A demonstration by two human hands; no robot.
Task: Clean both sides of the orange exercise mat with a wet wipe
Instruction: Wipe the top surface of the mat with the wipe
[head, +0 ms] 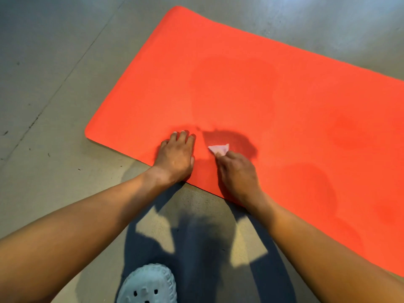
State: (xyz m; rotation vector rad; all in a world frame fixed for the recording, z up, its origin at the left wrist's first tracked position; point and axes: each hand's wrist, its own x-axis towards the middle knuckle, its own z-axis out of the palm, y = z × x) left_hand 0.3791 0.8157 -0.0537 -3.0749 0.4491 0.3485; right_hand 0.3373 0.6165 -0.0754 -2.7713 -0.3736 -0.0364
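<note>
- The orange mat [251, 88] lies flat on the grey floor [54, 73], running toward 2 o'clock.
- The right hand [237, 171] pinches a white wet wipe [219, 149] against the mat near its 6 o'clock edge.
- At the wipe's 9 o'clock, the left hand [175, 156] presses flat, fingers straight and close together.
- A pale shoe [148, 285] shows at 6 o'clock.

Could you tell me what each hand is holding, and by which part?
The right hand pinches the wipe at its near edge; the left hand holds nothing, resting flat on the mat.

Flat foam exercise mat [251, 88] was bright orange, with darker damp patches. Small folded wet wipe [219, 149] was pale pinkish-white. Concrete floor [54, 84] was grey-green. Perforated rubber clog [149, 285] was pale blue-grey.
</note>
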